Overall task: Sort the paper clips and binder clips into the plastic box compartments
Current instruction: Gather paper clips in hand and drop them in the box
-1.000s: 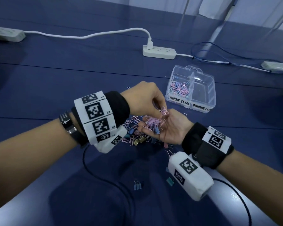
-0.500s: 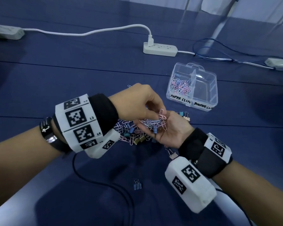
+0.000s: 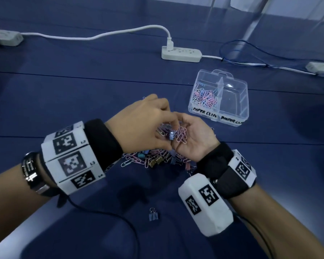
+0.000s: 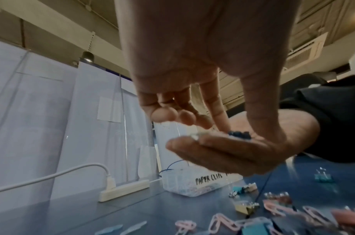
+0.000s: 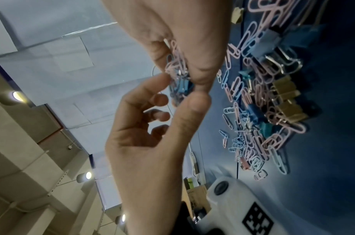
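My right hand (image 3: 184,132) is palm up above the pile, its fingers curled round several pink and blue paper clips (image 3: 182,136) and a blue binder clip (image 3: 171,135). My left hand (image 3: 168,128) reaches over it, palm down. In the left wrist view its index finger and thumb pinch the blue binder clip (image 4: 239,135) lying in my right hand (image 4: 222,152). The right wrist view shows this binder clip (image 5: 182,86) tangled with paper clips (image 5: 176,63). The clear plastic box (image 3: 240,101) stands behind; its left compartment holds paper clips (image 3: 205,97).
A mixed pile of paper clips and binder clips (image 3: 153,158) lies on the blue table under my hands. One blue binder clip (image 3: 153,216) lies alone nearer me. A white power strip (image 3: 180,54) with cables runs along the back. A black cable (image 3: 108,214) trails from my left wrist.
My left fingertips have moved from the pink paper clips at my right hand's fingertips onto the blue binder clip in the palm. Both hands stay over the pile.
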### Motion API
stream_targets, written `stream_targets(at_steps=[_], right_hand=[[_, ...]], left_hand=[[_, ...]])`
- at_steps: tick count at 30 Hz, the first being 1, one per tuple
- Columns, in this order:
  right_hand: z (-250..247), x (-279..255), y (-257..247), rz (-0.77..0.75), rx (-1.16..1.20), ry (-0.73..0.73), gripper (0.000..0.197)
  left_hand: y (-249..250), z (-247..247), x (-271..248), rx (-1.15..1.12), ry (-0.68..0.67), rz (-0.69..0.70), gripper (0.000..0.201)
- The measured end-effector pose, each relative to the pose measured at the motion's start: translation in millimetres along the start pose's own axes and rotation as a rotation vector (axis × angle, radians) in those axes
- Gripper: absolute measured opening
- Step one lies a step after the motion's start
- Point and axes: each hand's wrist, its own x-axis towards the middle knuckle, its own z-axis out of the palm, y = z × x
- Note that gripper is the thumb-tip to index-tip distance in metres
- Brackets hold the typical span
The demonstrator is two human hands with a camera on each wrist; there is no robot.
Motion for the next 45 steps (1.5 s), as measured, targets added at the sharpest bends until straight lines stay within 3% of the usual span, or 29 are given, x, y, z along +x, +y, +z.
stream_targets(at_steps=[4, 10, 13, 15, 19, 23, 30, 33, 39, 45], right_hand=[[1, 2, 1, 0.009, -0.011, 0.030, 0.039], [-6, 7, 3, 0.021, 0.064, -0.002, 0.054], [-5, 9, 2, 0.014, 0.090, -0.018, 0.045], [-6, 12, 1, 0.014, 0.111, -0.008, 0.038], [-9, 16, -2, 0.037, 0.133, -0.008, 0.045], [-14, 16, -8, 0.024, 0.187, 0.010, 0.045], [-17, 18, -10, 0.013, 0.162, 0.036, 0.045], [-16, 18, -5, 0.031, 0.100, 0.037, 0.046], [-12, 16, 1, 0.055, 0.003, 0.002, 0.049], [-3, 11, 7, 0.019, -0.034, -0.013, 0.060]], left_hand=[[-1, 4, 0, -0.036, 0.008, -0.040, 0.034], [-9, 1, 1, -0.277, 0.051, -0.084, 0.024], [-13, -9, 3, -0.382, 0.046, -0.133, 0.020], [-16, -14, 5, -0.372, 0.021, -0.145, 0.022], [-33, -14, 10, -0.349, 0.085, -0.221, 0.021], [-59, -7, 9, -0.306, 0.149, -0.411, 0.019], [-72, -5, 6, -0.232, -0.005, -0.561, 0.027], [-62, -4, 6, -0.208, -0.020, -0.500, 0.029], [-31, -5, 5, -0.239, 0.074, -0.207, 0.017], [-14, 9, 12, -0.166, 0.023, -0.164, 0.022]])
